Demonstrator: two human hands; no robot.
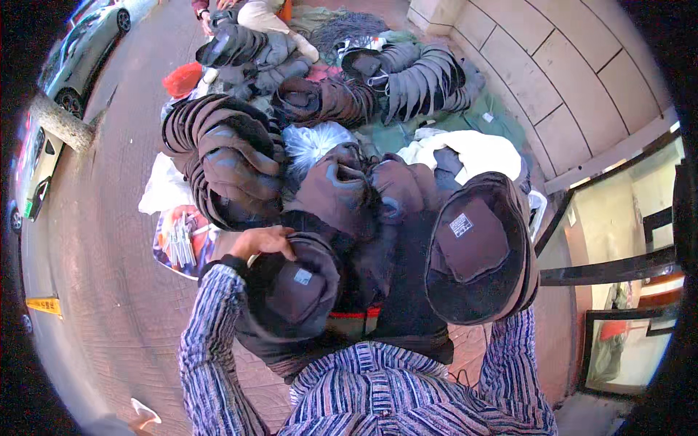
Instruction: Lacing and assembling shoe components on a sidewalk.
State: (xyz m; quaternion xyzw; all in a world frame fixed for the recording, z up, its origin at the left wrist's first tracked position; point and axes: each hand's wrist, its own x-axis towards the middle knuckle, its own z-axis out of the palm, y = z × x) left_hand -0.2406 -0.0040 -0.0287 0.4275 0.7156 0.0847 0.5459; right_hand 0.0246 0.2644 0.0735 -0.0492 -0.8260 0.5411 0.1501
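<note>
My left hand [265, 243] grips the upper rim of a dark brown hat [294, 294], its fingers bent over the edge. The hat's hollow side faces up, with a small white label inside. On the right, a nested set of dark hats [472, 243] is tilted with its hollow toward me and a larger printed label inside. My right forearm [512, 349] reaches up behind this set, which hides my right hand and its fingers. Beyond my lap lie loose brown hats [338, 189], with a long stack of nested brown hats [225, 160] to their left.
Further stacks of grey hats [425, 80] lie on a green sheet. A clear plastic bag [316, 145], a white bag [469, 152] and a bag of thin white sticks [185, 240] sit around. Another person [258, 18] sits at the far end. A tiled wall [552, 80] stands right; parked cars [91, 51] left.
</note>
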